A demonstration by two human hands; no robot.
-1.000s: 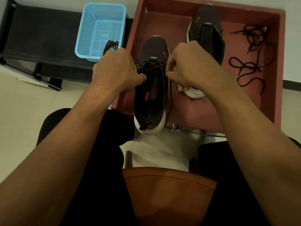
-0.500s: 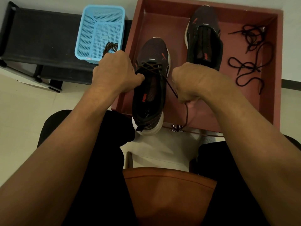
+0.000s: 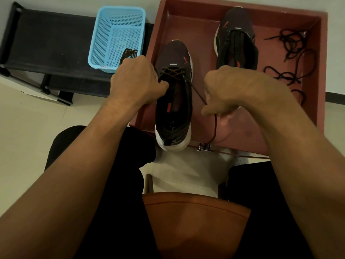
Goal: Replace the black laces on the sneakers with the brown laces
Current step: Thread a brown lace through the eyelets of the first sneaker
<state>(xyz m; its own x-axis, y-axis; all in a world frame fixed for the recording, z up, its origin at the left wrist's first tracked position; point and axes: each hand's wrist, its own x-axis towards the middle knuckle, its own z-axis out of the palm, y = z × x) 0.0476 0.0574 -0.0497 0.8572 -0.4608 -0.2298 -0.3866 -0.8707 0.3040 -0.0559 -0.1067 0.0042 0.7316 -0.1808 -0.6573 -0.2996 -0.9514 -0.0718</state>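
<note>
Bracing: left hand [image 3: 136,79] clamps the near sneaker [image 3: 173,113] at its eyelet edge. Tensioning: right hand [image 3: 224,90] pinches the brown lace [image 3: 196,92], taut from the eyelet just left of its fingers [image 3: 225,117]. Loose black laces [image 3: 291,53] lie well right, in the tray [image 3: 242,2].

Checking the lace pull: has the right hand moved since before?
Yes. The right hand has drawn back from the far sneaker toward the near edge of the tray, pinching the brown lace.

Can't see fingertips of left hand [image 3: 136,81], tucked against near sneaker [image 3: 173,113]; no view of right hand [image 3: 229,88] pinch on brown lace [image 3: 172,72], nor far sneaker [image 3: 236,40] heel behind.
</note>
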